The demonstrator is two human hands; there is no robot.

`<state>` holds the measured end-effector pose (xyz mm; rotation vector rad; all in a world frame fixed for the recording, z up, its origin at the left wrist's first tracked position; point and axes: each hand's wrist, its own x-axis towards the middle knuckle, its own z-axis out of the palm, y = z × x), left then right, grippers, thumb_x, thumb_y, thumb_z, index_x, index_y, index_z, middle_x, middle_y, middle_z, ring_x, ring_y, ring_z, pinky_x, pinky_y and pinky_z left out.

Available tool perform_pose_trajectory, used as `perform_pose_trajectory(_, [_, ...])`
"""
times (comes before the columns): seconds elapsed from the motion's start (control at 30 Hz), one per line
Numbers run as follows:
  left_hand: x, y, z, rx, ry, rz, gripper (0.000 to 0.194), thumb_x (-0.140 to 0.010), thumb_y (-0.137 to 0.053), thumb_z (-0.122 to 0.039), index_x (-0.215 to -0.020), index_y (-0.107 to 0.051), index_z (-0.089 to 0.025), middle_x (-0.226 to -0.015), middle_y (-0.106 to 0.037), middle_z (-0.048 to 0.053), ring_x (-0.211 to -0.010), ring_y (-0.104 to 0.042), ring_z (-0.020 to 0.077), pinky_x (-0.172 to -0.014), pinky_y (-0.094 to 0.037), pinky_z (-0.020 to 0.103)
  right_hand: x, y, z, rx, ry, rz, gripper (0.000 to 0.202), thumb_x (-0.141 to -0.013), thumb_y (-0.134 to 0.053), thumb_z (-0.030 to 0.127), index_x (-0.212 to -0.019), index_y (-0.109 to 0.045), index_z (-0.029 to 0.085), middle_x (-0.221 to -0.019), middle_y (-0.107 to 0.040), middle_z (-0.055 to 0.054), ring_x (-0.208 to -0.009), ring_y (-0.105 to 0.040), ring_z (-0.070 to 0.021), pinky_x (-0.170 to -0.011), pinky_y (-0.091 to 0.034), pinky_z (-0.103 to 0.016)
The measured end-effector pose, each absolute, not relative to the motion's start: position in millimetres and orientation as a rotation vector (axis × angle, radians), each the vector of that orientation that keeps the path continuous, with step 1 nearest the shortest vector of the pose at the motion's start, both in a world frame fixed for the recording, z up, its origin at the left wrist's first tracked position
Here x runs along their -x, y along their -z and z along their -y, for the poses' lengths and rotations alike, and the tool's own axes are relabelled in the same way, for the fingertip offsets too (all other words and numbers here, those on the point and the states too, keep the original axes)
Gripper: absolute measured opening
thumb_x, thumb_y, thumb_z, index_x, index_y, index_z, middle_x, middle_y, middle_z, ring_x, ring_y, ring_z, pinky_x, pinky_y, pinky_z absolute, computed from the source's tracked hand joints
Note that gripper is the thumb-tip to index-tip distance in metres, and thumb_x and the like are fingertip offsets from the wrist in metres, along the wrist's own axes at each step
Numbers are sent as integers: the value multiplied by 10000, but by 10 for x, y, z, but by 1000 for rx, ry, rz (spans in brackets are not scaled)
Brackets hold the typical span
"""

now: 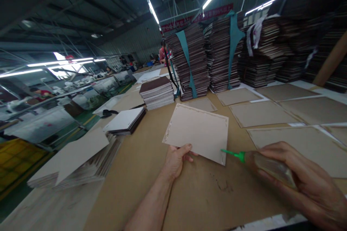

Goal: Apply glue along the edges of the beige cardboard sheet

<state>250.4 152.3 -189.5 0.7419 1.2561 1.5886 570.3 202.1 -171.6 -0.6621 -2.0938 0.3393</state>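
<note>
My left hand pinches the near edge of a beige cardboard sheet, thumb on top and fingers underneath, holding it tilted over the table. Shiny glue beads run along the sheet's left edge, and marks show along its far and right edges. In my right hand is a glue bottle with a green nozzle, its brownish body wrapped by my fingers. The nozzle tip is at the sheet's right edge, near the lower right corner; whether it touches cannot be made out.
Several beige sheets lie on the brown table at right. Tall dark stacks with teal strips stand behind. A lower stack, a white-topped pile and loose cardboard sit to the left. A person is far back.
</note>
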Motion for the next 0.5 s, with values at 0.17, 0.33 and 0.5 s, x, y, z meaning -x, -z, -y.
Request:
perform_pose_trajectory(0.17, [-2513, 1896, -1513, -767, -1576, -1270, 655, -604, -940, -324, -1204, -747, -147, -881, -830, 91, -555, -732, 191, -404, -492, 196, -5686, 1701, -1993, 683, -363, 2084, 220, -988, -692, 426, -1171, -710, 306, -1024, -741, -61, -850, -746, -263, -655, -622, -331])
perform_pose_trajectory(0.33, [-2516, 1900, -1513, -747, -1588, -1265, 514, -580, -947, -323, -1024, -770, -135, -835, -816, 87, -545, -725, 189, -397, -478, 194, -5661, 1641, -1984, 673, -315, 2045, 211, -993, -677, 422, -1164, -705, 303, -1018, -744, -56, -848, -747, -263, -642, -621, -330])
perform_pose_trajectory(0.5, [-2505, 1905, -1517, -755, -1588, -1263, 501, -596, -939, -321, -1033, -773, -143, -819, -819, 85, -554, -730, 194, -399, -491, 192, -5656, 1675, -1945, 612, -361, 2135, 189, -1013, -659, 411, -1164, -701, 304, -1018, -743, -41, -848, -754, -234, -643, -627, -295])
